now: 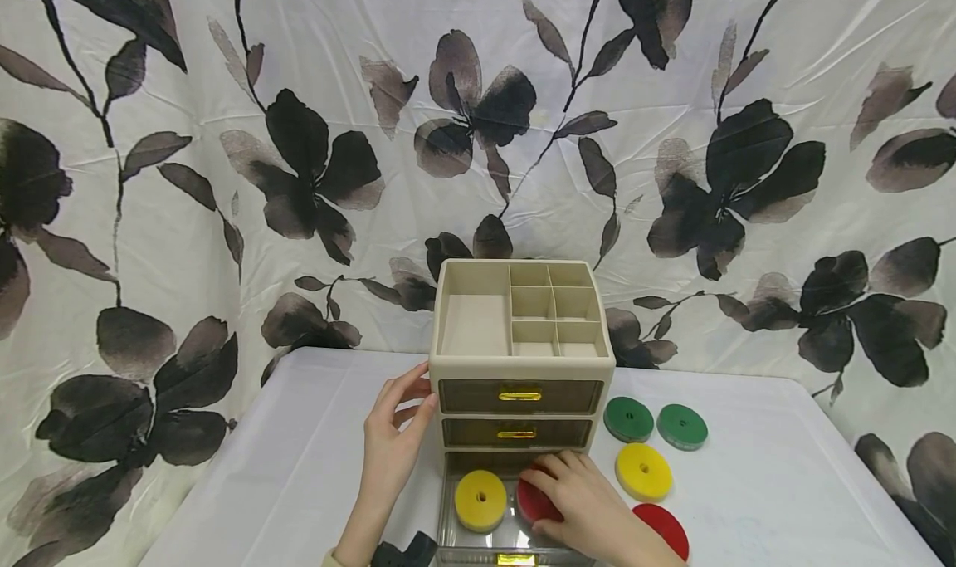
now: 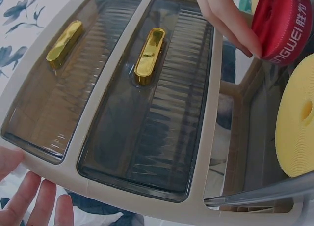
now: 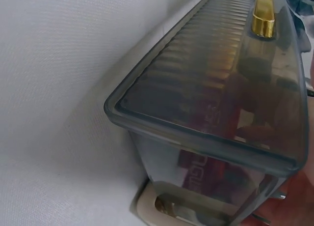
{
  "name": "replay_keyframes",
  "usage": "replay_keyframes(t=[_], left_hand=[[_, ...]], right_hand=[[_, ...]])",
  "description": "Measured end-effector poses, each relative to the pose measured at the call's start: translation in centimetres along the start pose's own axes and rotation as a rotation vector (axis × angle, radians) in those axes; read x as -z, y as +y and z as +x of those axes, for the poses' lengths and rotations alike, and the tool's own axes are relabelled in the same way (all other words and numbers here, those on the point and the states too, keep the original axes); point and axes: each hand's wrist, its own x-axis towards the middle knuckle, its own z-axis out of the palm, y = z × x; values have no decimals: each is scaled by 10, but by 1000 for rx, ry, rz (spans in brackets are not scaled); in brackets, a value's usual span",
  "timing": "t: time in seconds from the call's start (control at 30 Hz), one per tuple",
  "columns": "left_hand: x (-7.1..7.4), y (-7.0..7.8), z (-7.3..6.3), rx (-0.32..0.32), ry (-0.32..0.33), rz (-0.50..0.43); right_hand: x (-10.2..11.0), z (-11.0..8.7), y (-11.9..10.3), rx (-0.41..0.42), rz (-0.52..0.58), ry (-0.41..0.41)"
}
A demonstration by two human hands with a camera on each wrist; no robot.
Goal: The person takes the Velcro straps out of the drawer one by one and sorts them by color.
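Observation:
My right hand (image 1: pixel 586 505) reaches into the pulled-out bottom drawer (image 1: pixel 489 542) of a cream desktop organizer (image 1: pixel 523 369) and grips a red roll of tape (image 1: pixel 535 502) with white lettering. The fingers hide part of that roll. To its left in the drawer lies a yellow roll (image 1: pixel 480 501). With fingers extended, my left hand (image 1: pixel 396 430) rests against the organizer's left side. The left wrist view shows its spread fingertips by the cream frame. Through the drawer's smoky wall in the right wrist view, the red roll (image 3: pixel 201 172) appears dimly.
On the white table (image 1: pixel 762 467), right of the organizer, lie two green rolls (image 1: pixel 629 419), a yellow roll (image 1: pixel 644 471) and a red roll (image 1: pixel 663 530). Two upper drawers (image 1: pixel 478 397) are closed. A black object (image 1: pixel 407 552) sits at the bottom edge. Floral cloth (image 1: pixel 478 177) hangs behind.

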Motion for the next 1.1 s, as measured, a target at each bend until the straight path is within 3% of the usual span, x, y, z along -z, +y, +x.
replay_keyframes(t=[0.5, 1.1], left_hand=[[-2, -1, 0, -1, -4, 1], [-1, 0, 0, -10, 2, -13]], right_hand=[[11, -12, -3, -59, 56, 32], [32, -36, -6, -209, 369, 42]])
